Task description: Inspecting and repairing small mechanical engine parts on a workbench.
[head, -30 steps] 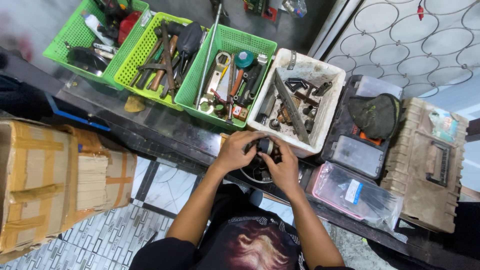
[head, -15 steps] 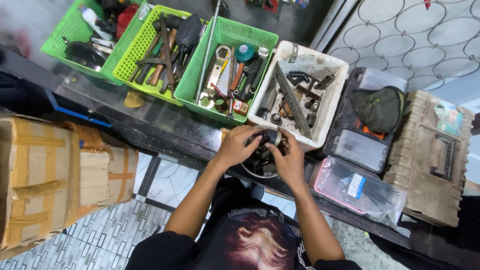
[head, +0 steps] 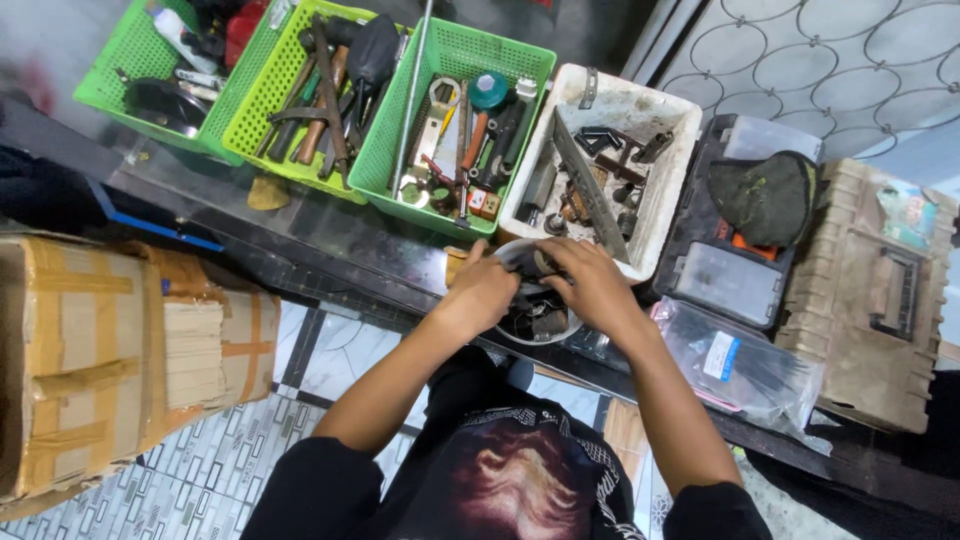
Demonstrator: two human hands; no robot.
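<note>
Since the earlier frame both hands have slid a little toward the left of the scene and settled lower over the small round white bowl (head: 535, 330), while the view itself has shifted so the baskets sit higher; left hand (head: 483, 290) rests on the bowl's left rim with fingers curled inward, apparently around small dark parts, though what it actually grips cannot be told; right hand (head: 592, 283) lies over the far right rim, fingers bent down into the bowl, its hold likewise not discernible; bowl stands at the near edge of the dark workbench (head: 330, 240), just in front of the white tub (head: 672, 190) of metal parts, and contains dark metal pieces; to the left of the tub stands a green basket (head: 520, 80) of hand tools, then a lime-green basket (head: 262, 110) with pliers and wooden-handled tools, then a further green basket (head: 125, 60) at far left; right of the tub lie a black organiser case (head: 725, 285), a clear plastic bag (head: 745, 370) and a tan toolbox (head: 880, 300); taped cardboard boxes (head: 100, 350) stand at near left on the tiled floor.
</note>
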